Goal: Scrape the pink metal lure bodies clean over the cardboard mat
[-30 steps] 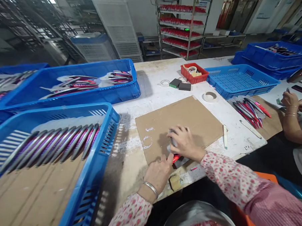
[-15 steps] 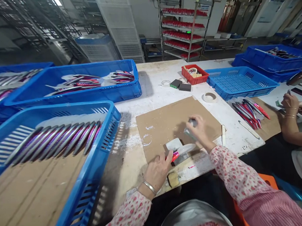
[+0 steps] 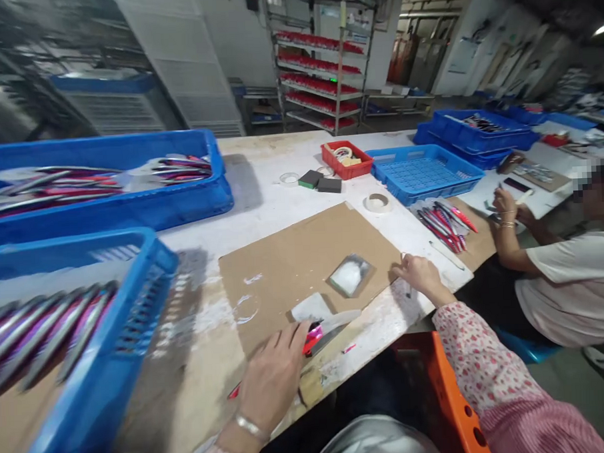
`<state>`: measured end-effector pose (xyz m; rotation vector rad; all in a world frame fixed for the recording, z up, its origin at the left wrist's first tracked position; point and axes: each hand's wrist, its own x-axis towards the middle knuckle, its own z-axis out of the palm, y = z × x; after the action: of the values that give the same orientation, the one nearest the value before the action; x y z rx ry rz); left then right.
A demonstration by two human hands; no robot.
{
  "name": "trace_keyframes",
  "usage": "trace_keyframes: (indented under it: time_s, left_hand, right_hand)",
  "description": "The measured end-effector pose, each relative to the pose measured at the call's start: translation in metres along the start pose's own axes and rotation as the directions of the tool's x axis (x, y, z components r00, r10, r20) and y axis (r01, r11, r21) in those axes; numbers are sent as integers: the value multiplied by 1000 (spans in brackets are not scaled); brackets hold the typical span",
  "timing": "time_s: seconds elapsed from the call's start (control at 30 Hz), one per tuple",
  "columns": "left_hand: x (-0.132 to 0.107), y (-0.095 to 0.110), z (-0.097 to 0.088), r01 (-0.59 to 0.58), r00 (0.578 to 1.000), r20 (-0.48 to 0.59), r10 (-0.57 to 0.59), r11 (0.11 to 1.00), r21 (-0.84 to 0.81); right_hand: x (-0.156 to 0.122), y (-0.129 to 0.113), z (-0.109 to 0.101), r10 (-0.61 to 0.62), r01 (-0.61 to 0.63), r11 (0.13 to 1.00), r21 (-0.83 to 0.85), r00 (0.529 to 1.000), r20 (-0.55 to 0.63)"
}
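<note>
My left hand (image 3: 275, 368) is closed over a red and pink fishing lure (image 3: 314, 336) at the near edge of the cardboard sheet. Most of the lure is under the fingers; its clear, flat plastic piece points right. A white pad (image 3: 310, 308) lies just beyond it. My right hand (image 3: 420, 276) is at the cardboard's right corner, fingers pinched on a thin white stick that is mostly hidden. Left of that hand, a clear square plate (image 3: 351, 276) with a whitish patch rests on the cardboard (image 3: 287, 247).
Blue crates (image 3: 133, 260) of lures stand at left. Farther back are a tape roll (image 3: 378, 203), dark sanding blocks (image 3: 329, 184), a red basket (image 3: 349, 171) and a blue tray (image 3: 424, 171). At right, a co-worker (image 3: 558, 262) sits beside a lure pile (image 3: 445, 223).
My right hand has let go of the grey object over the cardboard and moved right to the white stick. The clear plate now lies flat. The view has swung right; my left hand stays on the lure.
</note>
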<state>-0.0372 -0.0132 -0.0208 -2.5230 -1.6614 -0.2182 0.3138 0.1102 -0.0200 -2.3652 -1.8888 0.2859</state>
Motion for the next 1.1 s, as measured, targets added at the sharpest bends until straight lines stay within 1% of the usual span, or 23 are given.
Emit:
trace_keyframes:
  time_s: [0.07, 0.17, 0.27, 0.33, 0.37, 0.4, 0.43, 0.47, 0.5, 0.53, 0.57, 0.6, 0.67, 0.73, 0.8, 0.87, 0.9, 0.93, 0.97, 1.0, 1.03, 1.07, 1.1]
  left_hand:
    - [5, 0, -2, 3, 1000, -9, -3, 999, -50]
    - [15, 2, -6, 20, 1000, 13, -18, 990, -143]
    - [23, 8, -13, 98, 994, 78, -77, 943, -318]
    - [28, 13, -19, 186, 981, 128, -144, 875, -446]
    - [30, 15, -22, 234, 971, 154, -180, 835, -497]
    - [33, 18, -25, 280, 960, 178, -218, 795, -538]
    - [35, 21, -28, 323, 946, 202, -252, 754, -572]
    - [37, 24, -31, 358, 934, 222, -282, 711, -605]
    - [39, 28, -33, 382, 924, 237, -302, 667, -639]
    - [41, 31, -35, 395, 917, 248, -312, 621, -677]
    - [42, 35, -37, 401, 912, 255, -321, 574, -714]
    - [43, 38, -37, 403, 909, 262, -324, 529, -747]
    - [44, 43, -37, 403, 905, 273, -327, 452, -796]
    - [42, 45, -35, 407, 899, 279, -338, 406, -818]
    - [40, 46, -31, 414, 890, 279, -360, 387, -824]
    - [38, 45, -27, 418, 887, 276, -369, 391, -820]
    - [36, 44, -25, 416, 891, 275, -362, 408, -812]
    - [35, 43, -23, 411, 898, 274, -344, 440, -798]
    - [33, 41, -23, 402, 908, 271, -318, 484, -777]
    - [31, 40, -23, 389, 918, 267, -292, 542, -745]
    - [29, 38, -24, 374, 927, 264, -266, 613, -696]
    - [27, 37, -26, 353, 935, 264, -236, 691, -631]
    - [25, 34, -28, 325, 941, 267, -207, 770, -549]
  right_hand:
    - [-3, 7, 4, 35, -36, 998, 59, 999, 21]
    - [-6, 14, 7, 56, -55, 984, 168, 998, -3]
    - [-11, 16, 4, 42, -41, 940, 339, 999, 4]
    - [-17, 10, 2, -7, -7, 885, 466, 1000, 28]
    - [-21, 4, 2, -48, 14, 817, 576, 998, 45]
    - [-26, -4, 2, -97, 24, 704, 710, 993, 63]
    - [-32, -14, 3, -146, 14, 543, 840, 986, 77]
    - [-39, -26, 5, -187, -17, 353, 936, 978, 89]
    - [-47, -38, 7, -218, -64, 168, 984, 971, 100]
    - [-54, -52, 10, -237, -111, 28, 993, 965, 114]
    - [-62, -65, 12, -248, -146, -48, 988, 960, 130]
    - [-69, -77, 14, -256, -169, -93, 981, 956, 141]
    - [-83, -98, 18, -272, -192, -151, 970, 951, 146]
    - [-93, -111, 23, -272, -194, -194, 962, 952, 138]
    - [-102, -118, 28, -262, -188, -223, 957, 957, 127]
    - [-109, -120, 34, -273, -177, -217, 960, 955, 115]
    - [-112, -120, 36, -298, -170, -188, 967, 948, 109]
    - [-113, -118, 38, -345, -168, -134, 977, 932, 113]
    - [-113, -115, 40, -413, -172, -59, 983, 901, 133]
    - [-111, -112, 40, -479, -178, 27, 984, 861, 168]
    - [-107, -107, 40, -517, -181, 104, 978, 831, 208]
    - [-101, -102, 38, -506, -182, 151, 972, 830, 234]
    - [-93, -97, 35, -447, -179, 158, 971, 864, 232]
